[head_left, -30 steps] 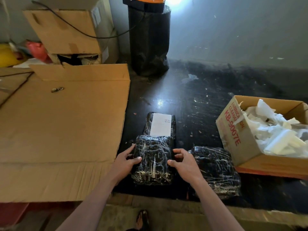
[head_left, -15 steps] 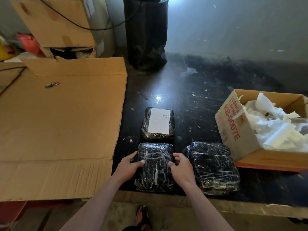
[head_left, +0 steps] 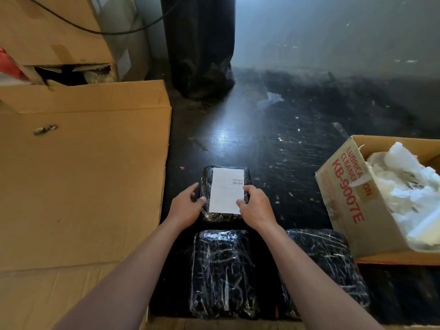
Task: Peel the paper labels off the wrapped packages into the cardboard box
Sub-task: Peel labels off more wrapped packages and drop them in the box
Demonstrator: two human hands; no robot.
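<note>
Three packages: wrapped in black film on the dark floor; only the far package [head_left: 226, 194] carries a white paper label [head_left: 227, 190]. The near package [head_left: 222, 273] and the right-hand package [head_left: 326, 265] show bare wrap.
Far package, position: straight ahead of me, beyond the near one, between my two hands.
Label axis: long side runs away from me; near short edge lies closest to my wrists, barcode at the far right.
Left hand [head_left: 187, 207]: on the package's left flank, thumb tip touching the wrap just beside the label's left edge. Fingers curled against the side, not clenched, bracing rather than lifting, as far as I can judge.
Right hand [head_left: 256, 208]: on the right flank, fingertips resting at the label's right edge near its lower corner. Nothing pinched yet that I can see.
Nearer hand: the right sits closer to a label edge, so I judge it starts the peel from the lower right corner while the left holds the package down.
Cardboard box [head_left: 342, 194]: open, off to my right, well apart from the label, already holding crumpled white paper.
Flattened cardboard [head_left: 83, 186]: left side, not involved.
</note>
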